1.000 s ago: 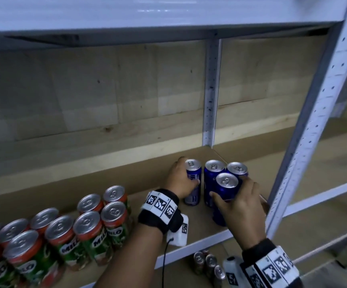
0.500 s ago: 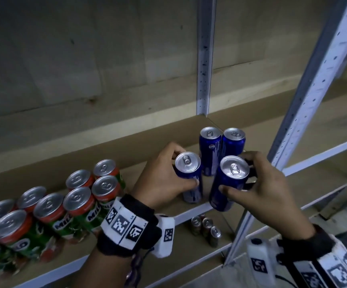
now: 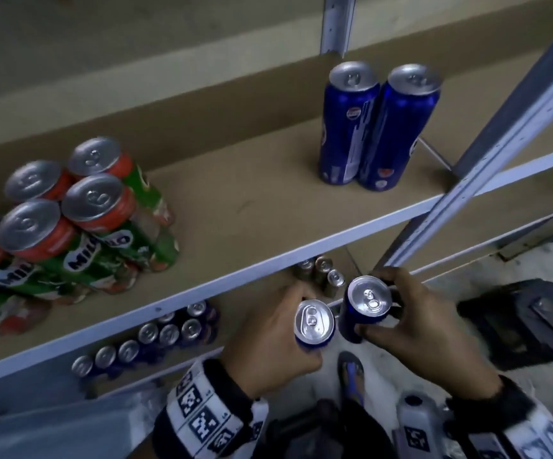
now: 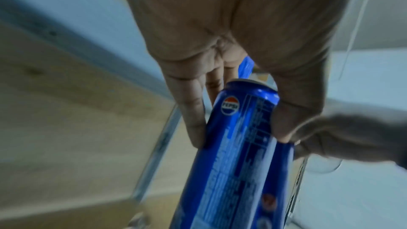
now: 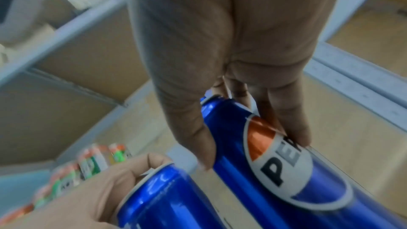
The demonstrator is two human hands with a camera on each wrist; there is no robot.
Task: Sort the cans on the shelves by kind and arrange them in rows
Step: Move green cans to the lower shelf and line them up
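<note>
My left hand (image 3: 278,332) grips a blue Pepsi can (image 3: 313,323) near its top, and my right hand (image 3: 414,313) grips a second blue Pepsi can (image 3: 366,304) beside it. Both cans hang in front of the shelf edge (image 3: 202,286), below its level. The left wrist view shows fingers and thumb round the left can (image 4: 237,145). In the right wrist view the right can (image 5: 275,154) sits between thumb and fingers. Two more blue Pepsi cans (image 3: 377,127) stand together at the shelf's right end. Several red-and-green Milo cans (image 3: 80,220) stand grouped at its left.
A grey upright post (image 3: 507,127) rises just right of the two standing cans. On the lower shelf stand a row of several blue cans (image 3: 156,339) and a few small cans (image 3: 324,273). A dark object (image 3: 530,319) lies on the floor at the right.
Both hands have lifted their blue cans off the shelf and drawn them forward and down, past the shelf edge. Two blue cans stay standing on the shelf.
</note>
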